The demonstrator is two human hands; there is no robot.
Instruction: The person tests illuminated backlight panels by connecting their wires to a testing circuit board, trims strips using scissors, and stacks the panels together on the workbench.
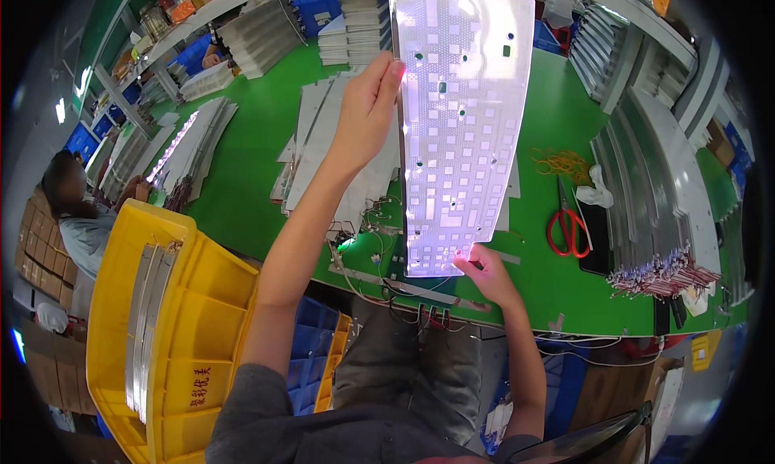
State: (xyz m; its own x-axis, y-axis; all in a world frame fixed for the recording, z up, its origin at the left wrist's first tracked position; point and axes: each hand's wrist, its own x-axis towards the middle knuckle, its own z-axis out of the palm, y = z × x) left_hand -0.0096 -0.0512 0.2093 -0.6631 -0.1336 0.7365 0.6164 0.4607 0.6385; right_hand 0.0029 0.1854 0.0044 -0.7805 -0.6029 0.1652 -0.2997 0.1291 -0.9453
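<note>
A lit keyboard backlight sheet (464, 133), thin and glowing white-violet with a grid of key-shaped windows and small holes, is held up over the green table. My left hand (370, 105) pinches its left edge near the top. At the lower right corner, my right hand (488, 274) grips it between thumb and fingers. Behind it and to the left lies a pile of white sheets (319, 141). Small wires and a glowing green-white light (347, 244) sit on the table just left of the sheet's lower end.
Red-handled scissors (567, 232) and yellow rubber bands (561, 164) lie to the right. Beyond them stand stacked panels with wire ends (654, 198). A yellow bin (214, 286) holding panels is at my left. Another person (73, 198) sits at far left. Shelves line the back.
</note>
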